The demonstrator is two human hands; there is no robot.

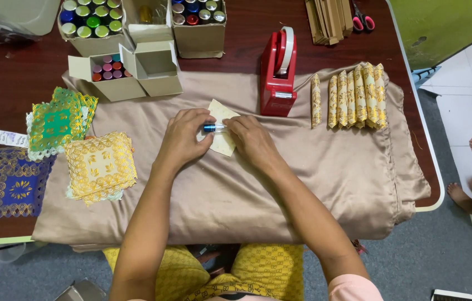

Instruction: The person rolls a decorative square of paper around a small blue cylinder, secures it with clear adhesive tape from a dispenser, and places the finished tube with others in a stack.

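A small bottle with a blue cap (211, 128) lies on a cream paper square (222, 142) in the middle of a beige cloth (236, 189). My left hand (183, 138) grips the bottle's capped end and the paper's left side. My right hand (252, 139) holds the other end, fingers pressed onto the paper. Both hands meet over the bottle, hiding most of it.
A red tape dispenser (278, 72) stands just behind my hands. Several gold-patterned wrapped rolls (353, 96) lie in a row at the right. Stacks of lace-edged papers in green (57, 124), gold (100, 166) and blue (17, 183) sit left. Cardboard boxes of capped bottles (107, 72) line the back. Scissors (362, 20) far right.
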